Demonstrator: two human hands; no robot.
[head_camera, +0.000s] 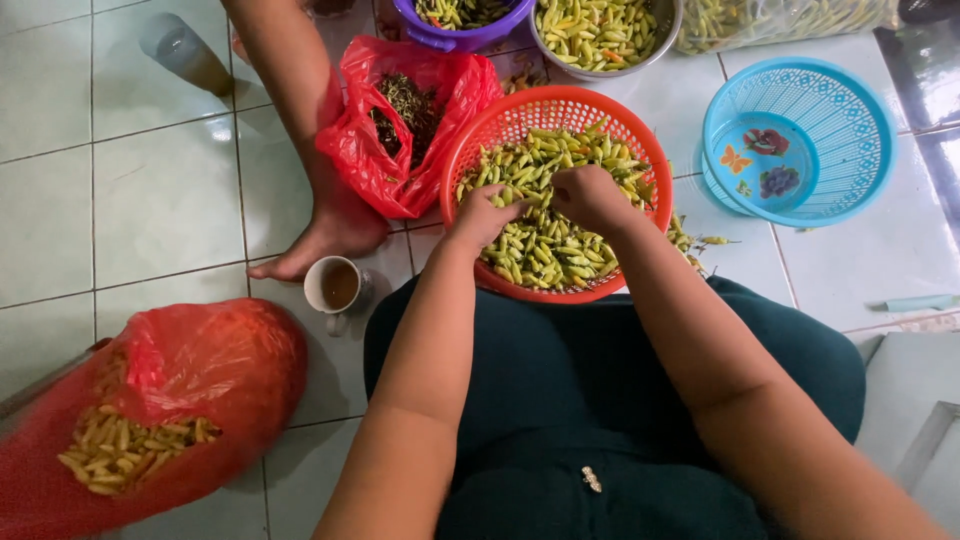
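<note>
Two hands work in the middle of the frame, both sunk into the green chillies (545, 235) heaped in an orange basket (470, 150) that rests against the person's lap. The left hand (483, 215) is curled with its fingers pinched on a chilli; the right hand (590, 198) is closed over the pile, though what it grips I cannot tell. Judging by the heap, much sorting remains: the basket is still nearly full. Some appears done, since a red bag (440, 90) at upper centre holds dark stems, and a metal bowl (665, 30) and purple bowl (470, 40) along the top edge hold chillies. A blue basket (850, 110) at upper right is empty (only its printed bottom shows). A red mesh sack (220, 360) at lower left holds more chillies, beside a cup (338, 285) on the tiled floor (160, 200).
</note>
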